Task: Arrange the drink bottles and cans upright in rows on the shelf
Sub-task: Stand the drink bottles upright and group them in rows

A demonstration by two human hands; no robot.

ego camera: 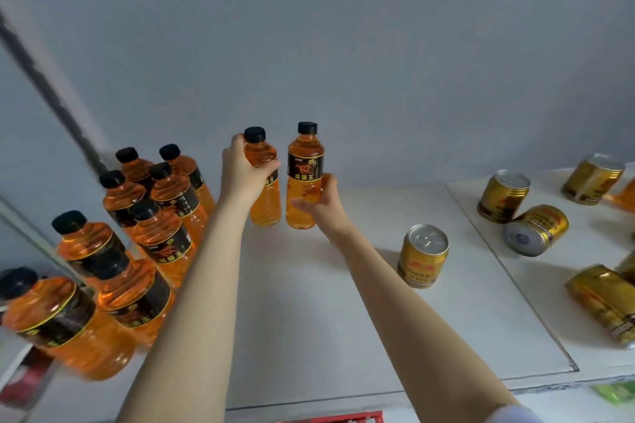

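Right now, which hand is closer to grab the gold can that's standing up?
The right hand. It holds a bottle on the side nearer the standing gold can. The left hand, gripping the other bottle, sits farther away, by the bottle rows.

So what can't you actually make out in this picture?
Head view only:
- Left-hand bottle: label covered by the left hand.
- Nearest bottle, bottom left: blurred, label unreadable.
- Can at right edge: cut off by the frame.
- Red item at bottom edge: mostly out of frame.
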